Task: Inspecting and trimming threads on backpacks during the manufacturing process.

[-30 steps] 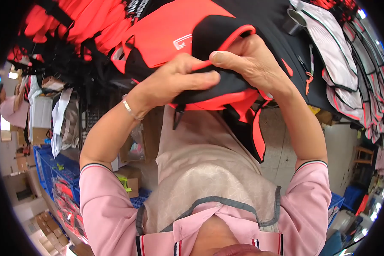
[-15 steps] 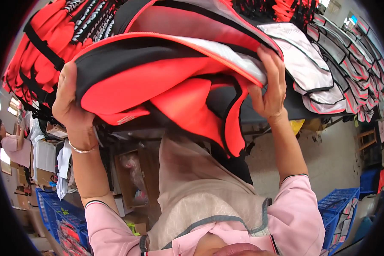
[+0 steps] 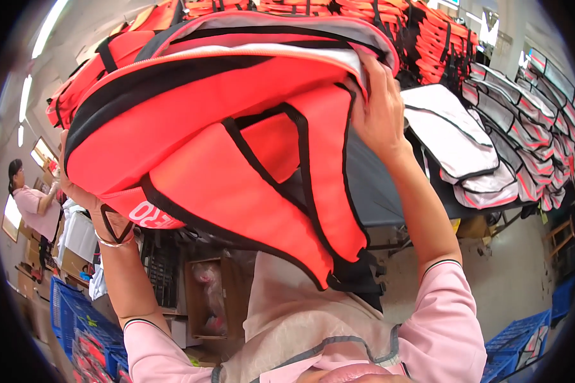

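I hold up a bright red-orange backpack with black edging. Its zipped mouth gapes along the top and shows a grey-white lining. Two wide shoulder straps with black binding hang down toward my body. My left hand is closed on the lower left end of the backpack, with its fingertips partly hidden behind the fabric. My right hand grips the rim at the upper right, thumb on the near side. The far side of the backpack is out of sight.
A dark table lies beyond. White black-edged panels sit on it at the right, near grey stacks. Red bags are piled behind. Blue crates and a cardboard box stand below. A person works at the left.
The backpack has been spread and turned, so its strap side now shows more fully and hangs lower. My left hand has moved left and down; my right hand has shifted slightly left.
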Demonstrator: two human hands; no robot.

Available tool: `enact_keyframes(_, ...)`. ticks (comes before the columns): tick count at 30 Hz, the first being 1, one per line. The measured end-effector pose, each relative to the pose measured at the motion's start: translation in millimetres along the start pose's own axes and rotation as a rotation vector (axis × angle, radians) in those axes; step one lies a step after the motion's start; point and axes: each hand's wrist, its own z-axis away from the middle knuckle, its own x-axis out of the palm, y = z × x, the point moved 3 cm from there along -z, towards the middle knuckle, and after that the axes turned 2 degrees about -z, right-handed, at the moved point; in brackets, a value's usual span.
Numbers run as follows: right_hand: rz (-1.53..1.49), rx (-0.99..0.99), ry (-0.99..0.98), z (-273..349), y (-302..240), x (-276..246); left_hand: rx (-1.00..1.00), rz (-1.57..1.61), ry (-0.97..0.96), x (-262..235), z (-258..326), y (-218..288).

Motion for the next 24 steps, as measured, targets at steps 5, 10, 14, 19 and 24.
enact_keyframes(5, -0.191, 0.1, 0.066, -52, -12, -3, -0.365, -0.173, 0.347, -7, -40, 35)
enact_keyframes(10, -0.03, -0.207, 0.045, -89, -53, -19, 0.168, -1.854, 0.269, 132, -87, 63)
enact_keyframes(14, -0.102, -0.255, 0.012, -91, -92, -18, 0.179, -1.497, -0.633, 245, -52, 8)
enact_keyframes(19, -0.176, -0.161, -0.022, -76, -106, -41, 0.182, -1.452, -0.585, 260, -61, -29)
enact_keyframes(24, -0.265, -0.033, -0.083, -67, -108, -65, 0.049, -1.4, -0.675, 262, -66, -39)
